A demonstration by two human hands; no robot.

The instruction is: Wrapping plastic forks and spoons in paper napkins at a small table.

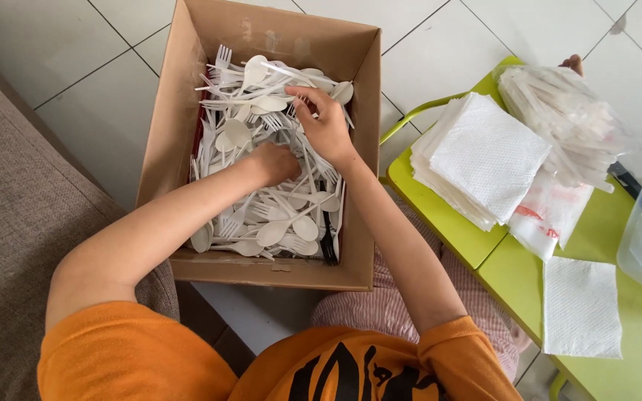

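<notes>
Both hands in cardboard box (165, 126), frame centre: left hand (273, 163) buried in white plastic cutlery (261, 215), grip unclear; right hand (326, 122) pinching one piece. Box mostly full.

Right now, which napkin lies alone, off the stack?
The single white napkin lying flat on the green table, near its front edge. The others sit piled in the napkin stack further back, beside the bag of wrapped straws.

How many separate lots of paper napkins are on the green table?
2: a thick napkin stack at the table's left end beside the bag of straws, and a single napkin lying flat nearer the person. More may be hidden.
</notes>
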